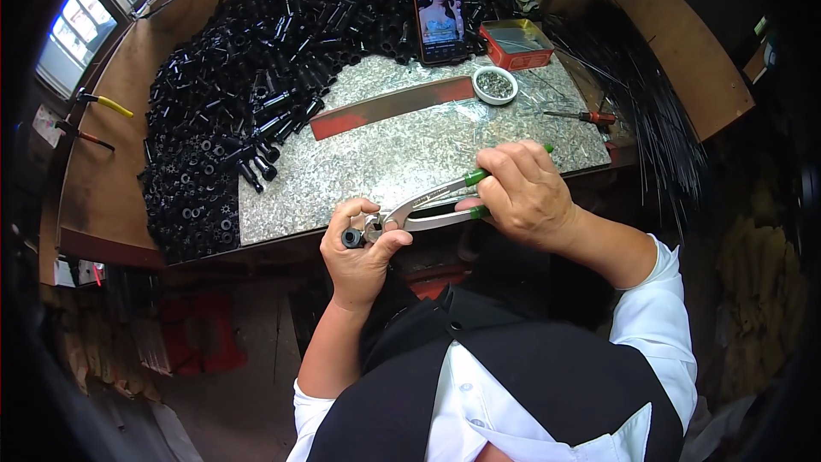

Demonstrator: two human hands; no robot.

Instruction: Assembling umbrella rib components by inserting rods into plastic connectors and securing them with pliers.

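Note:
My right hand (523, 192) is closed around the green grips of a pair of pliers (432, 205), whose metal handles slant down to the left. My left hand (355, 257) pinches a small black cylindrical part (351, 238) close to the front edge of the table. The jaws of the pliers meet the part between my left thumb and fingers. My fingers cover much of the part, so its full shape is hidden. Both hands are just off the near edge of the speckled tabletop (385, 162).
A big heap of black parts (256, 51) covers the left and back. A white bowl (494, 85) of small metal pieces, a phone (439, 17), a red box (517, 44) and a red-handled screwdriver (590, 117) stand or lie toward the right. Long black rods (641, 111) lie beyond.

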